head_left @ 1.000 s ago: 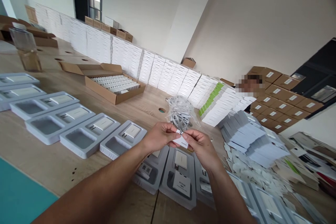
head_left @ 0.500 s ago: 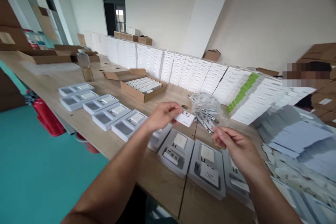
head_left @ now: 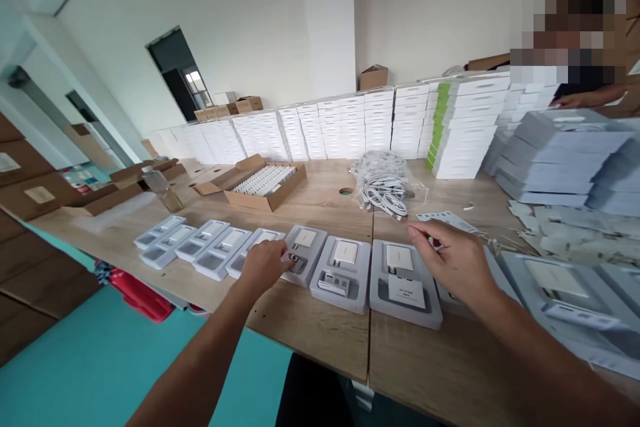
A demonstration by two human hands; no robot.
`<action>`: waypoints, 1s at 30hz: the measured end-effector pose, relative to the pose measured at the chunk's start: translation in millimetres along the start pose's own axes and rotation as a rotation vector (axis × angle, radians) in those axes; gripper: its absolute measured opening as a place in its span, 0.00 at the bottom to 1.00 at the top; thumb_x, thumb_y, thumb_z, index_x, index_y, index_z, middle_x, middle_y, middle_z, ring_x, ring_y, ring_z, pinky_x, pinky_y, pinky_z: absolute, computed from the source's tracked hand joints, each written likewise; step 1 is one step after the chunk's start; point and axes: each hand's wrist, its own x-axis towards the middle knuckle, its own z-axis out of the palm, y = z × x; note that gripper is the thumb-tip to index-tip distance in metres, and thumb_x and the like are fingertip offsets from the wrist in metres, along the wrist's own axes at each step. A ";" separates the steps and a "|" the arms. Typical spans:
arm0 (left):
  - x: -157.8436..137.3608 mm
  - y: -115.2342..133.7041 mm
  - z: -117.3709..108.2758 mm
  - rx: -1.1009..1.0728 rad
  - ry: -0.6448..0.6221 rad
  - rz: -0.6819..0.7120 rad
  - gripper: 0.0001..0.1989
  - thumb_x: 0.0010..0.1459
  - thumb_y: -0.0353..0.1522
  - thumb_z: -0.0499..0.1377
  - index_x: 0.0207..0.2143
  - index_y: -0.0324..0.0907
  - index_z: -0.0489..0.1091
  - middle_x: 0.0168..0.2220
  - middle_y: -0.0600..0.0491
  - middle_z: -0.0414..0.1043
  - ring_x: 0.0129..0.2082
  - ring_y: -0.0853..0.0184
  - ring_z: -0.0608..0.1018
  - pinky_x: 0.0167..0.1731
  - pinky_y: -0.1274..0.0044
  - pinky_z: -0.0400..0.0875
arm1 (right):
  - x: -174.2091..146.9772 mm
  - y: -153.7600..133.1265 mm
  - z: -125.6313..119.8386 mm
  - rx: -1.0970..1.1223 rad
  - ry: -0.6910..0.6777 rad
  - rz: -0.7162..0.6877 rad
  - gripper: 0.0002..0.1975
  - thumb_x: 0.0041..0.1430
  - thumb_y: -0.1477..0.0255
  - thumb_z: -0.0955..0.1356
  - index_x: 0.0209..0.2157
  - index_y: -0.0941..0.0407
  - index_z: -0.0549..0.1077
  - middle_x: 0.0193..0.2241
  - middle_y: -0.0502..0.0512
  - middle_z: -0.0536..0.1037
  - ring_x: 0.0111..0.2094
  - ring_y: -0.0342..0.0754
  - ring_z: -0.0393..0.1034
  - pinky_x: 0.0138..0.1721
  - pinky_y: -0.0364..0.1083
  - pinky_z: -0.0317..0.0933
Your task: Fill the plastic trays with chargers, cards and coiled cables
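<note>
My left hand [head_left: 264,261] is closed on a small white box with black print [head_left: 296,263], lowered into the front hollow of a white plastic tray [head_left: 314,255]. A flat white piece [head_left: 305,238] lies in that tray's back hollow. Beside it, another tray [head_left: 364,273] holds a similar small box [head_left: 333,284]. Farther right, a tray [head_left: 434,312] carries a white printed packet [head_left: 407,291]. My right hand [head_left: 453,257] hovers above the trays on the right, thumb and fingers pinched together; whether anything is between them is hidden.
Several more trays [head_left: 213,267] run leftward. Behind them stand an open carton of small white pieces [head_left: 265,203], a bottle [head_left: 163,190] and bagged white cables [head_left: 385,190]. White boxes [head_left: 330,127] are stacked along the back. A person [head_left: 583,90] is at the far right.
My left hand has moved the small box down and left, from above the table into a tray. My right hand stays pinched over the right trays. The view has turned and levelled.
</note>
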 end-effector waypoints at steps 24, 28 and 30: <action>81.2 115.0 -30.5 -0.279 0.352 0.277 0.11 0.60 0.40 0.55 0.39 0.44 0.70 0.41 0.52 0.71 0.35 0.64 0.77 0.34 0.74 0.67 | 63.0 127.6 -28.1 -0.394 -0.168 0.527 0.12 0.52 0.67 0.66 0.36 0.56 0.78 0.34 0.56 0.80 0.36 0.52 0.73 0.38 0.48 0.62; 77.8 117.9 -12.8 -0.315 0.428 0.331 0.12 0.63 0.38 0.49 0.40 0.44 0.70 0.42 0.51 0.71 0.36 0.64 0.77 0.32 0.74 0.67 | 80.8 166.6 -15.6 -0.483 -0.374 0.663 0.09 0.39 0.68 0.74 0.16 0.57 0.73 0.19 0.56 0.75 0.28 0.53 0.71 0.30 0.48 0.59; 73.6 110.1 -6.3 -0.309 0.427 0.346 0.13 0.64 0.36 0.48 0.39 0.44 0.71 0.40 0.50 0.71 0.35 0.64 0.77 0.31 0.74 0.66 | 81.0 175.9 -5.6 -0.471 -0.448 0.719 0.16 0.33 0.67 0.77 0.10 0.56 0.68 0.12 0.53 0.69 0.23 0.52 0.68 0.26 0.47 0.57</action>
